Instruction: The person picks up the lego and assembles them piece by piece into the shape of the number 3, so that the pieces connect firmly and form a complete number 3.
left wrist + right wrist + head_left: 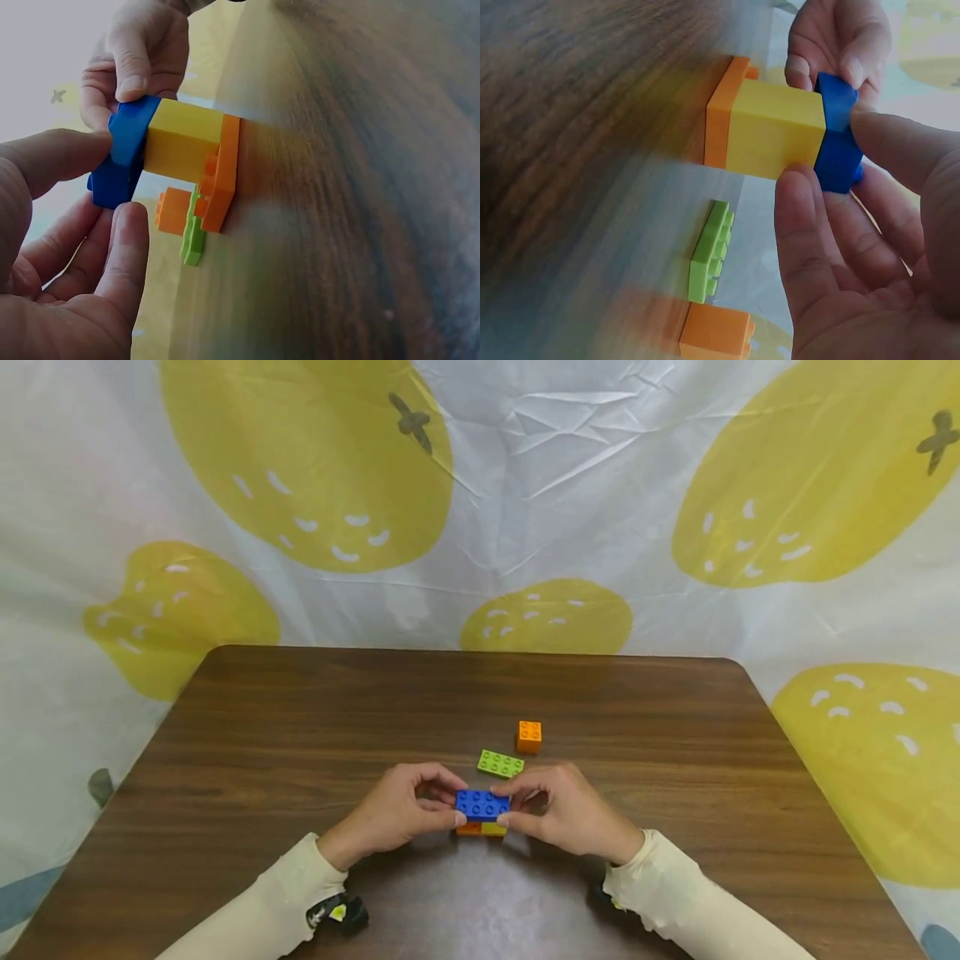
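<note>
A flat blue toy brick (pixel 482 806) with studs on top is pinched at its two ends by both hands. My left hand (pixel 397 808) holds the left end, thumb on the near side. At the right end, my right hand (pixel 566 810) pinches likewise, and one of its fingertips touches the yellow brick in the right wrist view. This yellow block (pixel 774 131) stands on a flat orange brick (pixel 221 176), toward its right end. The blue brick lies over the yellow one and juts out leftward; whether it is pressed fully down I cannot tell.
Just behind the stack, a flat lime-green brick (pixel 501 764) lies studs up on the brown wooden table (pixel 315 710). A taller orange block (pixel 529 737) stands beyond it, slightly right. A cloth with yellow fruit prints (pixel 547 614) hangs behind the table.
</note>
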`<state>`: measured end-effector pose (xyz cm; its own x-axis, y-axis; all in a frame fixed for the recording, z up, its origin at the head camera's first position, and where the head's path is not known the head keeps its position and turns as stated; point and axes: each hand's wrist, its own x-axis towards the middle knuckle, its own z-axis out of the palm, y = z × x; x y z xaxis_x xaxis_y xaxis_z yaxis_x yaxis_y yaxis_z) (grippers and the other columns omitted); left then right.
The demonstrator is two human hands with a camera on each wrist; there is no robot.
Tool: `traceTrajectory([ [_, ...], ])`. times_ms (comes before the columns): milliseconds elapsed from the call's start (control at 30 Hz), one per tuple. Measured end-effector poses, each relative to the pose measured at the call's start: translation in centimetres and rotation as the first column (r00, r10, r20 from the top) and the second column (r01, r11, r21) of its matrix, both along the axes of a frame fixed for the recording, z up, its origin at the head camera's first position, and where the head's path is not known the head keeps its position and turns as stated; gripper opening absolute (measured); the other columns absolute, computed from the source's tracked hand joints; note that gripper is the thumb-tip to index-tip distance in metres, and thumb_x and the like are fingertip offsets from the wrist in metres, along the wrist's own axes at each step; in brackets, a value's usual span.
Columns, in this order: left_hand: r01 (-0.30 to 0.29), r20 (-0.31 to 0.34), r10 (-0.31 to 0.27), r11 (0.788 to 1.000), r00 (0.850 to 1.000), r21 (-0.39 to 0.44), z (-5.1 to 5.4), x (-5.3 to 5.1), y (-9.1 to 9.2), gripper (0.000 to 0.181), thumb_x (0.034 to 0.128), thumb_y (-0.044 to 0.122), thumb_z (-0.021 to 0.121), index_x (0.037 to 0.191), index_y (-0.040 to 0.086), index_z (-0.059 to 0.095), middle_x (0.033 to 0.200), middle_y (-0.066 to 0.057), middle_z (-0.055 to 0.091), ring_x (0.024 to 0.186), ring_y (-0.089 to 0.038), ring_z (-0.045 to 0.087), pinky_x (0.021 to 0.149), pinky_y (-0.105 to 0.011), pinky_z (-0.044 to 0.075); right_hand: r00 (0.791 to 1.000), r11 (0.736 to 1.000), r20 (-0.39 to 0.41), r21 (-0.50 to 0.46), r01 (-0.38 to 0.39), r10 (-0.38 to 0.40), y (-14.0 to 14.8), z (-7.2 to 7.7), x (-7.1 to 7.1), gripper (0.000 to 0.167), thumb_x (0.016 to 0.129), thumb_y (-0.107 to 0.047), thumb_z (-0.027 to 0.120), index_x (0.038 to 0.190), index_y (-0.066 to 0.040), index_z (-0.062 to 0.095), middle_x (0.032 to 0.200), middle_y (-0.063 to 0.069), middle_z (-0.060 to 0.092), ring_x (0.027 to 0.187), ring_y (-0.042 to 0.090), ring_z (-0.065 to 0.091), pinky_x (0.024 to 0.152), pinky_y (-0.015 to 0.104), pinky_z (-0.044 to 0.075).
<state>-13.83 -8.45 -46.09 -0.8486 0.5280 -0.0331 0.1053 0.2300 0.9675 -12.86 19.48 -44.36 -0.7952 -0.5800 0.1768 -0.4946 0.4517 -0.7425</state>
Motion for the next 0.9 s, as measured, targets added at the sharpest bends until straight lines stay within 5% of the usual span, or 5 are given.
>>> traceTrajectory([
  [600,0.013,-0.009,-0.013,0.999,1.000,0.038,-0.2,-0.1,-0.1,0.039,0.0874,0.012,0.087,0.120,-0.002,0.071,0.113,-0.017,0.072,0.100,-0.021,0.070,0.088,-0.025,0.061,1.000,1.000,-0.013,0.029,-0.010,0.010,0.0,0.8,-0.3,0.030,0.088,-0.019,0.088,0.117,-0.014,0.079,0.089,-0.005,0.078,0.079,0.002,0.071,0.074,0.028,0.064],
  [900,0.009,-0.015,-0.009,1.000,1.000,0.001,-0.3,-0.1,-0.3,0.040,0.0883,0.019,0.087,0.123,0.006,0.073,0.116,-0.010,0.074,0.103,-0.022,0.071,0.088,-0.027,0.062,1.000,0.999,0.011,-0.040,0.015,-0.014,0.9,0.8,-1.0,0.027,0.092,-0.020,0.084,0.114,-0.004,0.079,0.095,-0.001,0.080,0.082,0.006,0.074,0.075,0.030,0.064],
])
